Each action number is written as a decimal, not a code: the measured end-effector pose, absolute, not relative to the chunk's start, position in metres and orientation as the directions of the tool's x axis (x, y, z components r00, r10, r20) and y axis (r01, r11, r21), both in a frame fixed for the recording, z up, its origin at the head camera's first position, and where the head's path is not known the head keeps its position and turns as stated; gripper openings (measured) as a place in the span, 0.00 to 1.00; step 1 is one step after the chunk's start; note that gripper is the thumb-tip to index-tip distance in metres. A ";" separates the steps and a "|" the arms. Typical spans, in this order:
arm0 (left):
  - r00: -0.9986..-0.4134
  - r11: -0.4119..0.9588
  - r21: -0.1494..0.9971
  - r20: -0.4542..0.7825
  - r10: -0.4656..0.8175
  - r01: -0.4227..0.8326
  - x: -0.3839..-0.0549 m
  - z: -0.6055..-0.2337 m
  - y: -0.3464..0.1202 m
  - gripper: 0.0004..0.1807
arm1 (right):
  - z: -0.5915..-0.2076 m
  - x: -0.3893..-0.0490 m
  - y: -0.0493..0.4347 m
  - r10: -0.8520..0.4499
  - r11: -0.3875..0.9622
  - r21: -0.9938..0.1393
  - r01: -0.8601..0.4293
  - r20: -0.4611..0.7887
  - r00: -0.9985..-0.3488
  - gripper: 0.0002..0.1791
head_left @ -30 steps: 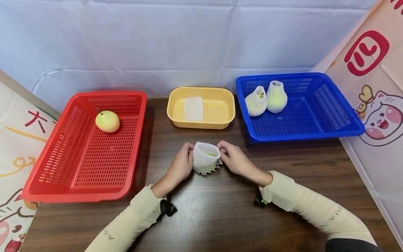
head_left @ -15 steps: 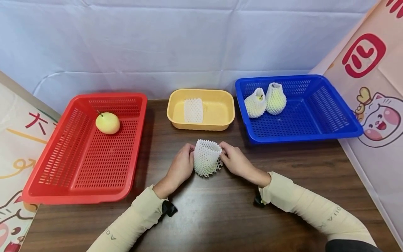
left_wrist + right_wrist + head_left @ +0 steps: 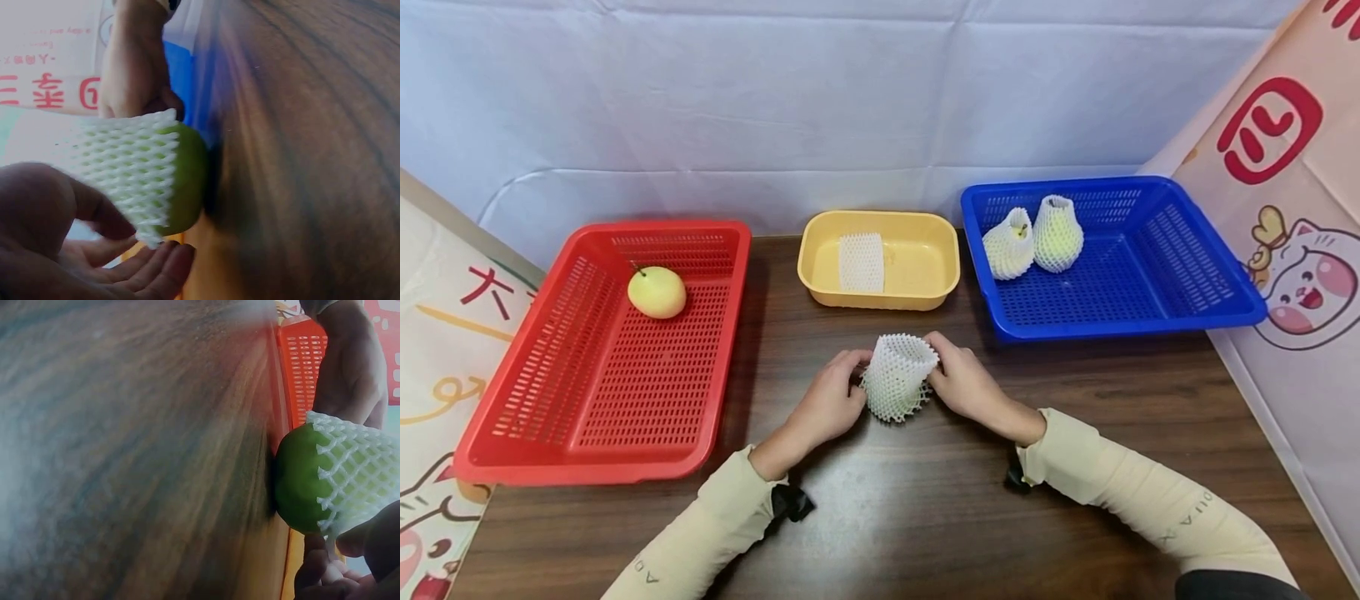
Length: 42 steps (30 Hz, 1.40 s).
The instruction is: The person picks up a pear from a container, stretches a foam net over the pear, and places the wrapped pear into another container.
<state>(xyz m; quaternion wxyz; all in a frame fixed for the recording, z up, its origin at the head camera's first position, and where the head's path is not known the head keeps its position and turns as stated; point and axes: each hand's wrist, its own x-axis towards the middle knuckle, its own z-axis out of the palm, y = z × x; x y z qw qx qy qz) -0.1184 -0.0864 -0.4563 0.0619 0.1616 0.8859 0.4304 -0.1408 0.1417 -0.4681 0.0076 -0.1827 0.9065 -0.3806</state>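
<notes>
A pear (image 3: pixel 300 478) stands on the table with a white foam fruit net (image 3: pixel 901 375) pulled over most of it. Its green base shows below the net's edge in both wrist views, and the net's upper rim gapes above the fruit. My right hand (image 3: pixel 958 379) pinches the net on the right side between thumb and fingers. On the left, my left hand (image 3: pixel 827 398) is beside the net, thumb and fingers parted, with fingertips close to its lower edge in the left wrist view. Whether those fingertips touch it is hard to tell.
A red basket (image 3: pixel 715 392) at left holds one bare pear (image 3: pixel 657 292). Behind the hands, a yellow tray (image 3: pixel 925 258) contains a flat foam net (image 3: pixel 861 262). The blue basket (image 3: pixel 1135 283) at right holds two netted pears (image 3: pixel 1057 235).
The net has risen and stands taller around the pear, its rim shifting slightly right. My left hand has loosened its pinch and parted its fingers; my right hand keeps its pinch.
</notes>
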 end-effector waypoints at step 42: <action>-0.851 0.733 0.564 -0.097 0.516 0.380 -0.115 -0.461 -0.096 0.56 | -0.467 -0.142 0.147 -0.644 0.637 -0.547 -0.543 0.008 -0.765 0.47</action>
